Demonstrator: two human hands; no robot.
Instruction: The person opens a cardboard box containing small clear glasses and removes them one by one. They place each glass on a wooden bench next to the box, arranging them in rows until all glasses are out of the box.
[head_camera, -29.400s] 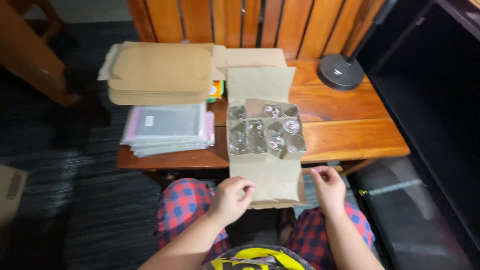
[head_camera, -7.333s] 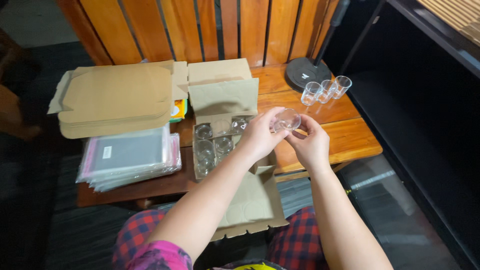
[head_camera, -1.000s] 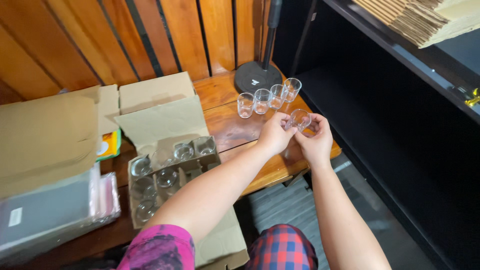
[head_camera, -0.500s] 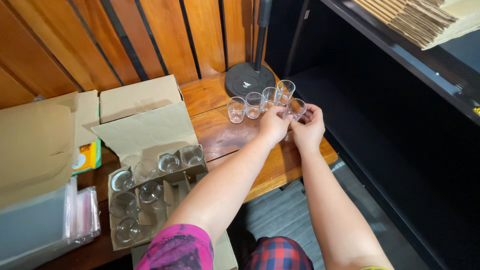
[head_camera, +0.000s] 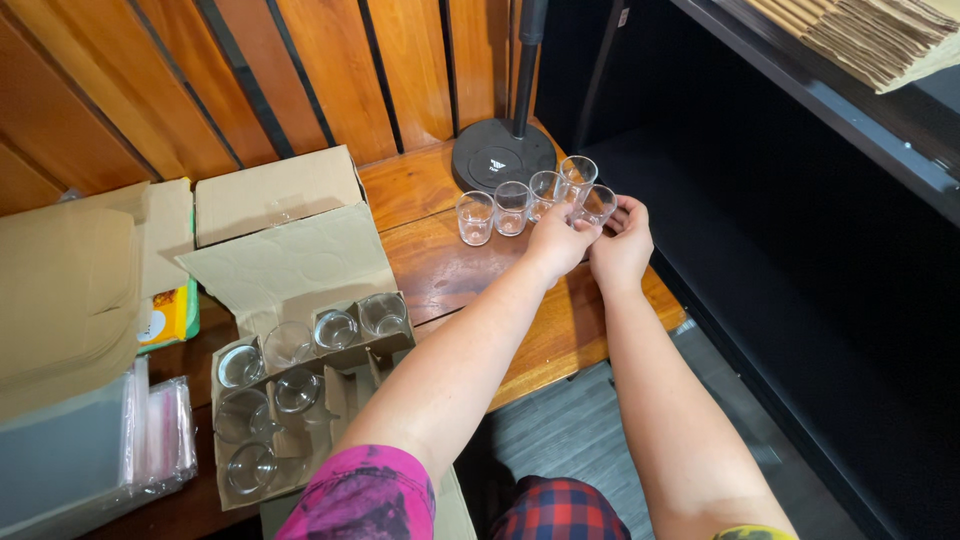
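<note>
Hands (head_camera: 590, 240) over wooden table (head_camera: 560, 330), slatted wall (head_camera: 330, 70)

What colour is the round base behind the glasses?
Black; the round base shows clearly in the head view.

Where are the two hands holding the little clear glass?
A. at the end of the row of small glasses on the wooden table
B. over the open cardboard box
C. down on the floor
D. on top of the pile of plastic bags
A: both the left hand and the right hand hold the small clear glass at the right end of the row of small clear glasses on the brown wooden table, beside the round black stand base.
</note>
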